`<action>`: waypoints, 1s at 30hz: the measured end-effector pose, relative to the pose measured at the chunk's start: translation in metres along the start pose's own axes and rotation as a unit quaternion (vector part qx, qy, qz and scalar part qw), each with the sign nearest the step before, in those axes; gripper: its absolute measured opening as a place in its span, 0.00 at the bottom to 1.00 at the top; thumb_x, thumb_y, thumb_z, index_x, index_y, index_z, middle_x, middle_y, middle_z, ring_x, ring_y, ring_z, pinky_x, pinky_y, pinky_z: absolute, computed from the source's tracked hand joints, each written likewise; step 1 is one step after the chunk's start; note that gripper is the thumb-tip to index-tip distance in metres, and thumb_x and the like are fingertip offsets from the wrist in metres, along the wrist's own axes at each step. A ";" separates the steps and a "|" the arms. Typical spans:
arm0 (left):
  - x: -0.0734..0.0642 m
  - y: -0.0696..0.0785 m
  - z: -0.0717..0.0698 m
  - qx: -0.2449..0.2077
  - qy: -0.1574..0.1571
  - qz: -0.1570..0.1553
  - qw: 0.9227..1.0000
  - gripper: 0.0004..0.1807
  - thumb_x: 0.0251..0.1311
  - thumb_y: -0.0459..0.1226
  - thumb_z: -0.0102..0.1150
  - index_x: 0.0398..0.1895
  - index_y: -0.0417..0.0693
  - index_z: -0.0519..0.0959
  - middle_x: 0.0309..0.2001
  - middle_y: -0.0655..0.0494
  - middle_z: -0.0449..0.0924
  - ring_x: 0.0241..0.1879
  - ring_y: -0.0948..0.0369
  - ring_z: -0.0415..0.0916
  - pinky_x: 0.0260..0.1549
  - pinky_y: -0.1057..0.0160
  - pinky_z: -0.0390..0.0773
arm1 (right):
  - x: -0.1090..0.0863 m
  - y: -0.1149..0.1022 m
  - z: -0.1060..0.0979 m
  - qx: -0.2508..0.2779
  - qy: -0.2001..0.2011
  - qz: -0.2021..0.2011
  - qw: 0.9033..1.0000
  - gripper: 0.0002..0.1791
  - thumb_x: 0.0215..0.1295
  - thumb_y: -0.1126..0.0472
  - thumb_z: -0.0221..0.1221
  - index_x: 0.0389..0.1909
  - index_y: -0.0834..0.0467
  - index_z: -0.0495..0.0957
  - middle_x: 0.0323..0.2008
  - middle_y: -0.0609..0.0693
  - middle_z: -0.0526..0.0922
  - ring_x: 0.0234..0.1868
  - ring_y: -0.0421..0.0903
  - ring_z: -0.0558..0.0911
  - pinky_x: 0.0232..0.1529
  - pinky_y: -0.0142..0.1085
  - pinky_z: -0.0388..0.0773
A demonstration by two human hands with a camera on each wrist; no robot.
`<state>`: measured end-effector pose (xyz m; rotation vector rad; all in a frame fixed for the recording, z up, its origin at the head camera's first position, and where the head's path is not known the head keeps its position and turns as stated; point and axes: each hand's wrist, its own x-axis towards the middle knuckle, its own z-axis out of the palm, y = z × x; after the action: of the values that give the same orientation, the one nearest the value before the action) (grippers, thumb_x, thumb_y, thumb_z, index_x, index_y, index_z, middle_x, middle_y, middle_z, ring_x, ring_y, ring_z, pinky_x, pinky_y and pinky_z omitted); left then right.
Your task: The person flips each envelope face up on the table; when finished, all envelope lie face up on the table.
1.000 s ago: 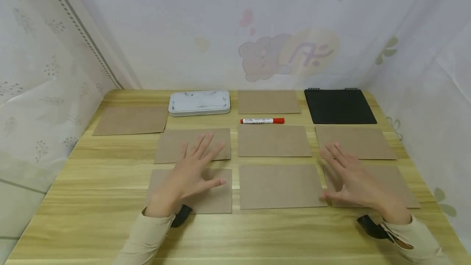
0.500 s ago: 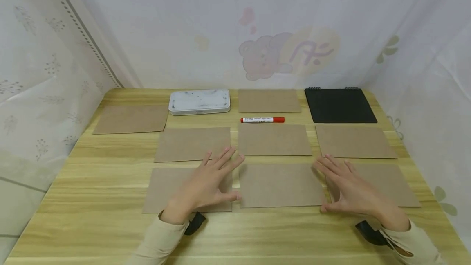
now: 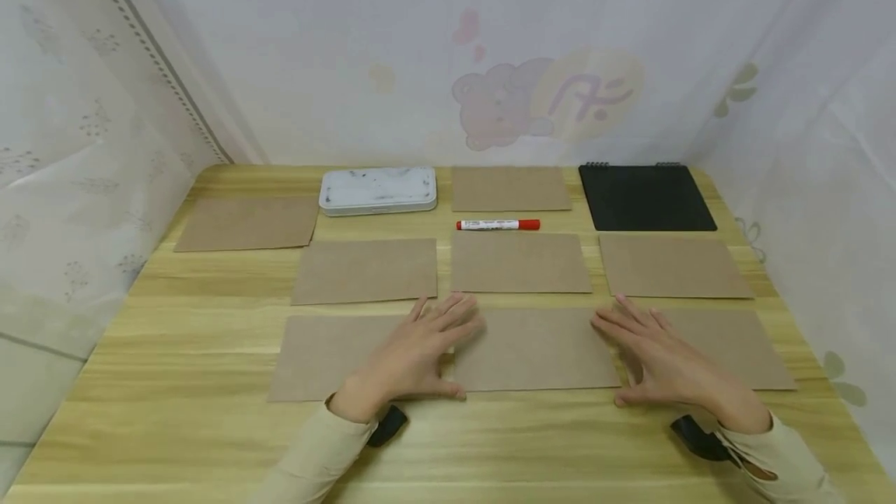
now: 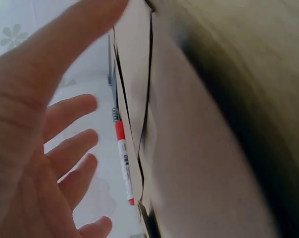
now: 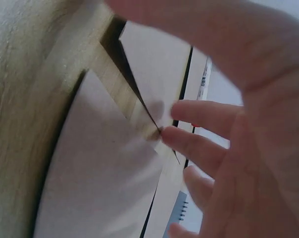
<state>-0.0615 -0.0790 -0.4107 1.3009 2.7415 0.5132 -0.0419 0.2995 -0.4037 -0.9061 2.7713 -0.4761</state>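
Observation:
Several brown rectangular cards lie flat on the wooden table. My left hand (image 3: 413, 356), fingers spread, is over the seam between the front-left card (image 3: 315, 356) and the front-middle card (image 3: 535, 352). At that middle card's right edge is my right hand (image 3: 661, 360), also partly over the front-right card (image 3: 742, 348). Neither hand grips anything. In the left wrist view, the left fingers (image 4: 73, 146) extend loosely above the cards. The right wrist view shows the right fingers (image 5: 204, 111) near a card edge; I cannot tell whether they touch it.
Behind the front row lie more brown cards (image 3: 521, 263) and a red-and-white marker (image 3: 498, 225). A white tin case (image 3: 378, 190), another card (image 3: 511, 189) and a black spiral notebook (image 3: 647, 198) are along the back. One card (image 3: 245, 224) lies at far left. Printed curtains surround the wooden table (image 3: 161, 379).
My left hand has moved right and nearer to me, from the left cards to the front-middle card's left edge. My right hand has come slightly nearer and left. The cards look unmoved.

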 end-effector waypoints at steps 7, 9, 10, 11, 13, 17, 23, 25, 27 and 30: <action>0.012 0.001 0.006 0.008 -0.039 -0.017 0.999 0.47 0.38 0.58 0.70 0.63 0.44 0.70 0.66 0.53 0.63 0.66 0.59 0.56 0.62 0.39 0.46 | 0.001 0.002 -0.002 -0.004 0.002 0.003 1.000 0.53 0.33 0.46 0.75 0.64 0.60 0.66 0.65 0.58 0.64 0.69 0.62 0.46 0.56 0.69 0.45; 0.013 0.001 0.006 0.003 -0.046 -0.024 0.999 0.48 0.37 0.59 0.70 0.62 0.44 0.70 0.65 0.54 0.64 0.65 0.60 0.58 0.62 0.40 0.46 | 0.002 0.001 -0.003 -0.006 0.006 0.004 1.000 0.52 0.32 0.47 0.76 0.63 0.60 0.67 0.64 0.58 0.65 0.69 0.63 0.47 0.54 0.69 0.46; 0.013 0.001 0.007 -0.002 -0.050 -0.027 0.998 0.49 0.36 0.59 0.71 0.62 0.44 0.70 0.65 0.54 0.63 0.65 0.60 0.59 0.62 0.40 0.46 | 0.003 0.001 -0.003 -0.012 0.005 0.006 1.000 0.52 0.32 0.47 0.76 0.63 0.60 0.68 0.64 0.58 0.65 0.68 0.63 0.47 0.54 0.69 0.47; 0.012 0.001 0.006 -0.006 -0.054 -0.031 0.998 0.50 0.35 0.60 0.71 0.63 0.43 0.69 0.66 0.55 0.63 0.65 0.60 0.58 0.62 0.40 0.46 | 0.003 0.000 -0.004 -0.011 0.003 0.010 1.000 0.52 0.32 0.47 0.76 0.63 0.60 0.68 0.64 0.58 0.65 0.68 0.63 0.47 0.54 0.69 0.48; 0.011 0.001 0.006 -0.011 -0.059 -0.037 0.998 0.51 0.34 0.60 0.71 0.63 0.44 0.69 0.66 0.55 0.63 0.65 0.61 0.58 0.62 0.41 0.46 | 0.004 -0.002 -0.004 -0.003 -0.004 0.018 1.000 0.51 0.33 0.48 0.76 0.63 0.60 0.68 0.64 0.58 0.65 0.68 0.64 0.47 0.53 0.69 0.48; 0.010 0.001 0.004 -0.010 -0.060 -0.041 0.997 0.49 0.35 0.58 0.72 0.63 0.45 0.70 0.65 0.56 0.64 0.64 0.62 0.59 0.62 0.43 0.50 | 0.008 -0.006 -0.005 0.024 -0.022 0.039 0.999 0.50 0.34 0.51 0.76 0.63 0.62 0.67 0.65 0.60 0.64 0.67 0.67 0.46 0.53 0.69 0.49; 0.010 0.003 0.003 -0.012 -0.065 -0.040 0.997 0.45 0.39 0.56 0.71 0.62 0.47 0.71 0.65 0.56 0.64 0.64 0.61 0.59 0.61 0.45 0.52 | 0.009 -0.009 -0.007 0.049 -0.028 0.056 0.997 0.49 0.33 0.55 0.76 0.61 0.64 0.68 0.64 0.62 0.64 0.66 0.71 0.46 0.54 0.69 0.50; 0.011 0.003 0.004 -0.011 -0.066 -0.032 0.997 0.42 0.39 0.56 0.70 0.60 0.50 0.73 0.65 0.55 0.65 0.64 0.60 0.59 0.61 0.45 0.53 | 0.009 -0.009 -0.007 0.050 -0.030 0.059 0.997 0.49 0.33 0.55 0.76 0.61 0.65 0.69 0.63 0.63 0.64 0.65 0.71 0.47 0.54 0.68 0.50; 0.012 0.004 0.004 -0.014 -0.064 -0.024 0.998 0.38 0.39 0.55 0.70 0.58 0.52 0.75 0.64 0.53 0.65 0.65 0.59 0.59 0.60 0.44 0.54 | 0.009 -0.009 -0.007 0.050 -0.031 0.058 0.997 0.48 0.33 0.56 0.76 0.61 0.66 0.69 0.63 0.63 0.64 0.65 0.71 0.48 0.54 0.68 0.51; 0.012 0.004 0.002 -0.028 -0.062 -0.018 0.998 0.33 0.41 0.53 0.69 0.54 0.55 0.79 0.64 0.51 0.65 0.64 0.57 0.59 0.59 0.46 0.55 | 0.010 -0.008 -0.005 0.043 -0.024 0.040 0.998 0.47 0.33 0.58 0.75 0.60 0.68 0.68 0.64 0.64 0.63 0.65 0.68 0.53 0.55 0.64 0.55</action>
<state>-0.0656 -0.0671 -0.4105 1.2262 2.6254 0.4849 -0.0468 0.2885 -0.3967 -0.7741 2.7083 -0.5481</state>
